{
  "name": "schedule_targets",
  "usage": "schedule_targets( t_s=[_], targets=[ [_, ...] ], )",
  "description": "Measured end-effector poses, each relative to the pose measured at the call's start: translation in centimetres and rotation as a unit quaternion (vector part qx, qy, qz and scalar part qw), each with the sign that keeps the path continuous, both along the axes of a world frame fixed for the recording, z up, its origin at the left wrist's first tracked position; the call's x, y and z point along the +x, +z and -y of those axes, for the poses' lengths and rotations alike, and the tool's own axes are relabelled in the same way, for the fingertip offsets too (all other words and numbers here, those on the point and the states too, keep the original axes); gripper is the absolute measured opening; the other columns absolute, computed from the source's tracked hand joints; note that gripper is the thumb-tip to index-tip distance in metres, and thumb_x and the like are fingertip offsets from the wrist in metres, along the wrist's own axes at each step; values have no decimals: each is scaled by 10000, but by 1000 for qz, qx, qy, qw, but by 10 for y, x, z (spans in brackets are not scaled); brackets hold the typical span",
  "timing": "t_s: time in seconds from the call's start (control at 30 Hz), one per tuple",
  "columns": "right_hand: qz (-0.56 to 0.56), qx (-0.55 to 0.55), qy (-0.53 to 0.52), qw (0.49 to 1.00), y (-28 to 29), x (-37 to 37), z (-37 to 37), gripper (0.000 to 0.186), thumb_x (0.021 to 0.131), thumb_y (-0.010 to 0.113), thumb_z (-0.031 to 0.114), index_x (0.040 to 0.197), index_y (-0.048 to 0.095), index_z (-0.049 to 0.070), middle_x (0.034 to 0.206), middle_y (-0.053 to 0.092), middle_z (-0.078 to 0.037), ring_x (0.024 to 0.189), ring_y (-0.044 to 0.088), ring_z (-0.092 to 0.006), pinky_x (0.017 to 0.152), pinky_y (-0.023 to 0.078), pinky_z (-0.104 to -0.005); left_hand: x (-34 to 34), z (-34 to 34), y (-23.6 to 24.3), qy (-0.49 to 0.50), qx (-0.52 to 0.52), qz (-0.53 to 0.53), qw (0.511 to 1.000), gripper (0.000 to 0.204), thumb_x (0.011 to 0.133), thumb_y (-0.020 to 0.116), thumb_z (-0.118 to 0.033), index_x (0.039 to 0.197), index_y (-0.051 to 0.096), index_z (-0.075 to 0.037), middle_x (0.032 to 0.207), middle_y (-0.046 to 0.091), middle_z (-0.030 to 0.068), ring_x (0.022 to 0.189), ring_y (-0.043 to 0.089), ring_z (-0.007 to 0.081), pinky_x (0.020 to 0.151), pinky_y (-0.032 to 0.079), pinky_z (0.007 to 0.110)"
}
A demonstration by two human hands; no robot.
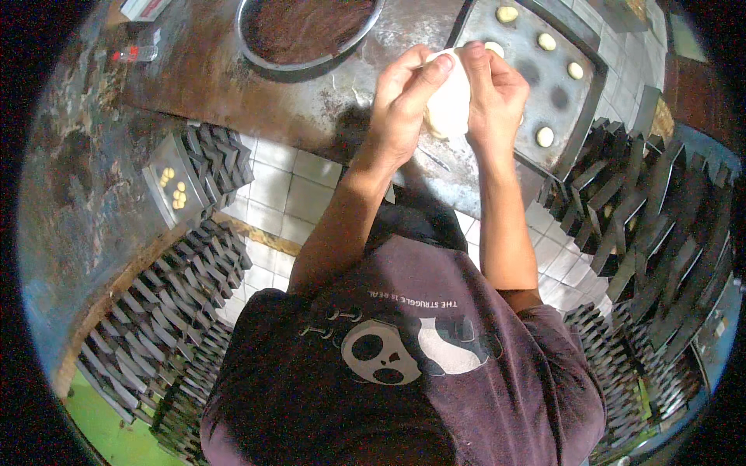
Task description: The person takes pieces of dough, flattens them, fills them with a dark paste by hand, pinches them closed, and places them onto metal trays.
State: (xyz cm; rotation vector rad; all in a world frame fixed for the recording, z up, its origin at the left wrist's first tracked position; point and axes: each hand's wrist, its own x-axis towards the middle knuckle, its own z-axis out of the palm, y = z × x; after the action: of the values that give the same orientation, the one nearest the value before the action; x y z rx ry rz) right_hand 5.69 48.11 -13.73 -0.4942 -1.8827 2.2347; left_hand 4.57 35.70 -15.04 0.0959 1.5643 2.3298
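Observation:
Both my hands are raised over the worktable's near edge, gripping a pale, flattened piece of dough between them. My left hand pinches its left side with the thumb on top. My right hand has its fingers curled round the right edge, thumb near the top. The dough hangs down between the palms; its underside is hidden. Right beside my right hand lies a dark metal baking tray with several small round dough balls spaced apart on it. My right hand partly covers one of these.
A round metal basin of dark brown crumbly filling stands at the far middle. A clear bottle with a red label lies far left. Stacked dark trays rise at left and right. Another tray at left holds yellowish pieces.

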Motion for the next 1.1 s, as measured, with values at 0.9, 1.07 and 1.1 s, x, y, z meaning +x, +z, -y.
schedule_targets(
  t_s=[0.9, 1.07, 1.1],
  targets=[
    [-27, 505, 287, 814, -112, -61, 121, 276, 951, 561, 87, 1213, 646, 107, 1109, 661, -218, 875, 686, -474, 732, 566, -535, -19, 277, -72, 63, -490, -28, 869, 406, 826, 800, -128, 1200, 680, -23, 1119, 748, 162, 1032, 727, 305, 936, 565, 438],
    [-132, 661, 319, 667, -158, -157, 157, 265, 973, 525, 124, 1175, 697, 107, 1115, 698, -151, 872, 746, -329, 733, 614, -464, -37, 294, -59, 145, -440, -9, 886, 255, 813, 795, -87, 1046, 735, -3, 962, 774, 121, 872, 740, 219, 781, 573, 365],
    [-99, 663, 354, 652, -160, -160, 161, 276, 949, 546, 111, 1182, 693, 102, 1128, 702, -154, 898, 737, -348, 758, 608, -466, -39, 301, -61, 133, -442, 9, 887, 250, 813, 793, -86, 1040, 736, 2, 956, 773, 122, 869, 740, 217, 777, 573, 363]
  ],
)
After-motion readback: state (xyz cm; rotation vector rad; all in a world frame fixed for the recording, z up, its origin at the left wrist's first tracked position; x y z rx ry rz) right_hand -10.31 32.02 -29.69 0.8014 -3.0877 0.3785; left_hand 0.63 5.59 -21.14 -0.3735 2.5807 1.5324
